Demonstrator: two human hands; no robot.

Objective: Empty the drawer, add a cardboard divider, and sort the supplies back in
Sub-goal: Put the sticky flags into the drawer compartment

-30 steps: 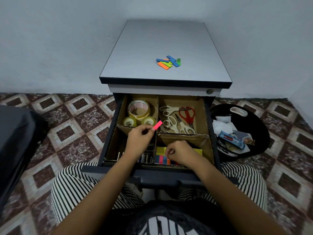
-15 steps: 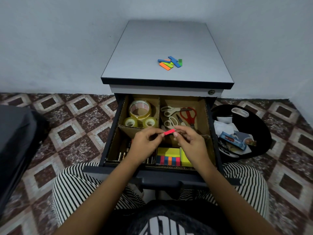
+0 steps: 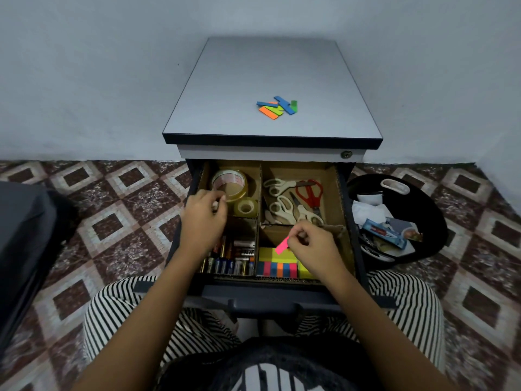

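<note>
Holding tape (image 3: 229,184), scissors (image 3: 282,207), batteries (image 3: 228,265), notes (image 3: 277,269): 4-part drawer (image 3: 282,295).

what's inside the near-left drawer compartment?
Loose batteries. The left hand and forearm cover its left and far part; whatever lies under them cannot be seen.

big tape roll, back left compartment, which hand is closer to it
Left. The left hand sits at the near edge of the big tape roll; the right hand is across the divider, pinching a pink tab over the sticky notes.
</note>
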